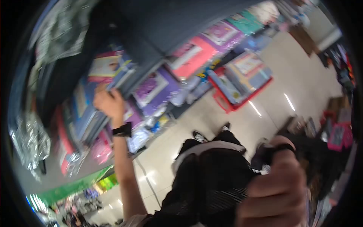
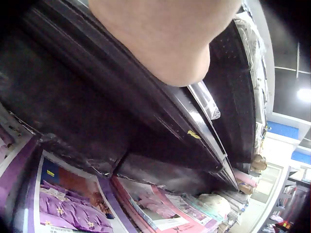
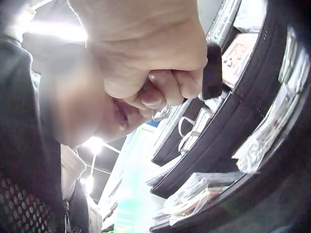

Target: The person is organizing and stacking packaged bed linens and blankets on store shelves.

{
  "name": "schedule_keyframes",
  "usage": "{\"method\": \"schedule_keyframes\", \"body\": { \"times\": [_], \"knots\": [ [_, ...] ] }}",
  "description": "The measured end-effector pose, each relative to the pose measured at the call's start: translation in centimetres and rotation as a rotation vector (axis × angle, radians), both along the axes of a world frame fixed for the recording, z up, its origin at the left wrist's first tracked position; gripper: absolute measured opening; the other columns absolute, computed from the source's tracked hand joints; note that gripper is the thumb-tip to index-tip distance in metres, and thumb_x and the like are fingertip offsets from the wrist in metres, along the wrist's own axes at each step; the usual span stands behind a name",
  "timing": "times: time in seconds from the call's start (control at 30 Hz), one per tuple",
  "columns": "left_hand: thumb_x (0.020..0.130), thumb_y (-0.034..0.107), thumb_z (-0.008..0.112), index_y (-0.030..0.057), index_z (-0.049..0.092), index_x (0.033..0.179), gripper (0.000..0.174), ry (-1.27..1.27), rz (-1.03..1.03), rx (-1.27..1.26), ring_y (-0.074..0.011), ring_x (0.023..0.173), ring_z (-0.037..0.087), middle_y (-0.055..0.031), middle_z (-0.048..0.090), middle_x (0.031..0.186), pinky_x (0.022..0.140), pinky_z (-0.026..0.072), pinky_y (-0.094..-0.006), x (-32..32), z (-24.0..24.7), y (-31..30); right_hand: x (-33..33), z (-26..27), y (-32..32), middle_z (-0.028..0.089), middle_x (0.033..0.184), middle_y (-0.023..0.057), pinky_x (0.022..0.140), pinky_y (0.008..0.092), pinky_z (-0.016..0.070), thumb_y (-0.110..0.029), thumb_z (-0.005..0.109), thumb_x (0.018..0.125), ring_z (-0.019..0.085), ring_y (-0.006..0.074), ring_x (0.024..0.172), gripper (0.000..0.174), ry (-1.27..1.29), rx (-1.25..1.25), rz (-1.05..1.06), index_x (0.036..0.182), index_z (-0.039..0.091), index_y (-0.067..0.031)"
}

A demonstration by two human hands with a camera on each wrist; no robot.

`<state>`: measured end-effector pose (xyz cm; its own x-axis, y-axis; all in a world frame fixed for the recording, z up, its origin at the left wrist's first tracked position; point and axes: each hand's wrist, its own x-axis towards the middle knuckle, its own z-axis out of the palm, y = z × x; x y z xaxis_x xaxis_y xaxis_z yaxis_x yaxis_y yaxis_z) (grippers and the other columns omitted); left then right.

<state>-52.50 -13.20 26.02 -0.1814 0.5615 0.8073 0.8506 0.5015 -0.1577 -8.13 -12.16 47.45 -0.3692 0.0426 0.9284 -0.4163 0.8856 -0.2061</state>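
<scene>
In the head view my left hand [image 1: 108,101], with a black band at its wrist, reaches into the dark shelf. Its blurred fingers touch the top edge of upright blue flat packs [image 1: 84,108], beside a pack with a yellow and pink cover [image 1: 106,67]. The left wrist view shows only the heel of that hand [image 2: 165,53] over a dark shelf edge. My right hand [image 1: 274,193] is raised close to the head camera. In the right wrist view its fingers [image 3: 167,90] are curled near the chin, with a small black block [image 3: 212,72] beside the knuckles.
A red basket [image 1: 223,103] holding packaged goods stands on the pale floor by the shelf. Purple [image 1: 155,87] and pink packs [image 1: 193,56] line the lower shelf. Clear plastic wrapping [image 1: 32,142] hangs at the left. More stocked shelving [image 1: 314,159] stands on the right.
</scene>
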Motion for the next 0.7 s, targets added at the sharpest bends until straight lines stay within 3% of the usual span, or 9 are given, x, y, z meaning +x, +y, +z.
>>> {"method": "schedule_keyframes", "body": {
  "times": [0.1,0.17,0.23,0.3,0.33,0.47,0.57,0.6,0.7],
  "knots": [
    [0.095,0.031,0.058,0.005,0.059,0.132,0.045,-0.041,-0.026,-0.01,-0.0352,0.126,0.053,-0.0146,0.06,0.133,0.103,0.0359,-0.0518,2.0,1.0,0.2,1.5,2.3,0.2,0.031,0.049,-0.0063,0.042,0.0242,0.0147,0.005,0.056,0.073,0.025,0.0063,0.041,0.023,-0.225,-0.004,-0.097,0.076,0.07,-0.0131],
    [0.095,0.031,0.057,0.0058,0.061,0.131,0.044,-0.048,-0.07,0.008,-0.0347,0.127,0.053,-0.0142,0.06,0.133,0.104,0.0354,-0.0511,3.7,-0.5,0.5,1.2,-1.2,-1.1,0.032,0.049,-0.006,0.041,0.0253,0.0147,0.007,0.055,0.075,0.024,0.0053,0.04,0.024,0.211,-0.032,-0.187,0.079,0.066,-0.0132],
    [0.095,0.032,0.058,0.0058,0.06,0.131,0.045,-0.041,-0.04,0.026,-0.0342,0.126,0.053,-0.0143,0.06,0.133,0.104,0.0358,-0.0509,3.6,0.4,0.5,4.4,0.3,1.5,0.05,0.054,-0.003,0.042,0.0265,0.0198,0.008,0.06,0.083,0.042,0.01,0.047,0.019,-0.045,0.174,0.091,0.089,0.06,-0.0101],
    [0.095,0.032,0.058,0.0053,0.06,0.131,0.044,0.012,-0.049,0.023,-0.0336,0.125,0.053,-0.0146,0.06,0.132,0.103,0.0362,-0.0506,3.1,1.1,0.5,4.5,1.1,1.6,0.048,0.058,-0.0038,0.043,0.0218,0.0192,0.0,0.057,0.058,0.034,0.006,0.042,0.016,-0.214,0.027,0.056,0.057,0.049,-0.0136],
    [0.094,0.03,0.059,0.0051,0.06,0.131,0.044,-0.034,-0.034,0.013,-0.0334,0.125,0.053,-0.0151,0.06,0.133,0.104,0.0361,-0.0509,2.1,1.0,0.2,2.5,0.9,2.5,0.06,0.062,-0.0003,0.04,0.022,0.023,0.003,0.055,0.077,0.043,0.0081,0.042,0.022,-0.045,0.048,0.261,0.06,0.053,-0.0104],
    [0.095,0.03,0.06,0.0061,0.06,0.131,0.044,-0.06,-0.051,0.025,-0.0344,0.125,0.053,-0.0153,0.06,0.134,0.105,0.0355,-0.051,2.4,1.2,0.2,2.6,0.6,1.3,0.075,0.092,0.0023,0.058,0.0263,0.0452,-0.015,0.054,0.102,0.068,0.0158,0.077,0.019,0.1,-0.343,0.129,0.09,0.065,-0.007],
    [0.099,0.033,0.057,0.0058,0.06,0.133,0.044,-0.053,-0.068,0.029,-0.0357,0.125,0.054,-0.0157,0.06,0.135,0.107,0.0352,-0.0507,2.7,1.3,0.2,-0.1,-0.1,-2.3,0.072,0.079,-0.0014,0.047,0.0281,0.028,0.007,0.061,0.088,0.06,0.019,0.071,0.019,0.54,-0.45,0.003,0.086,0.051,-0.0084],
    [0.099,0.033,0.057,0.0058,0.06,0.133,0.044,-0.058,-0.083,0.02,-0.0357,0.125,0.054,-0.0157,0.06,0.135,0.107,0.0352,-0.0507,2.7,1.3,0.1,0.3,-1.4,1.4,0.075,0.115,-0.0043,0.058,0.0301,0.0365,0.003,0.063,0.091,0.062,0.0267,0.103,0.026,0.509,-0.103,0.222,0.085,0.042,-0.01],
    [0.1,0.033,0.057,0.004,0.059,0.133,0.044,-0.062,-0.096,-0.003,-0.0359,0.125,0.054,-0.0166,0.059,0.135,0.107,0.0346,-0.0507,3.1,1.2,0.1,3.0,-1.6,2.1,0.075,0.115,-0.0037,0.059,0.0312,0.0375,0.003,0.062,0.091,0.062,0.0263,0.104,0.025,0.47,-0.123,0.211,0.085,0.042,-0.0098]
  ]
}}
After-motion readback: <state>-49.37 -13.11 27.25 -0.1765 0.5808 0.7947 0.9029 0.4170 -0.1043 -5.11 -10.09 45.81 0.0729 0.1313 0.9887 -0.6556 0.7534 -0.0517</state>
